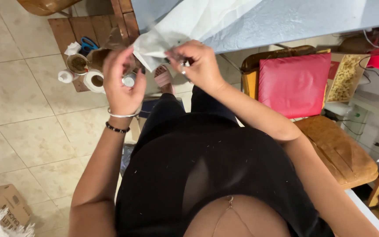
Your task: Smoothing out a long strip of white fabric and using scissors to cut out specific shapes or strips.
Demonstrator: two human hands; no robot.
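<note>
A white fabric sheet (pixel 185 22) hangs off the edge of a blue-grey table (pixel 294 17). My left hand (pixel 123 83), with a silver bangle and a dark bead bracelet on the wrist, pinches the sheet's lower corner from the left. My right hand (pixel 198 66) grips the same edge from the right, fingers closed tight, a ring on one finger. The two hands are close together, just above my knees in black clothing. Whether a small tool sits between the right fingers is too hidden to tell.
A small wooden stool (pixel 73 28) at the left carries blue-handled scissors (pixel 88 44), a cup (pixel 77 63) and a tape roll (pixel 95 81). A wooden chair (pixel 343 149) with a red cushion (pixel 294 83) stands to the right. A cardboard box (pixel 3 204) lies on the tiled floor.
</note>
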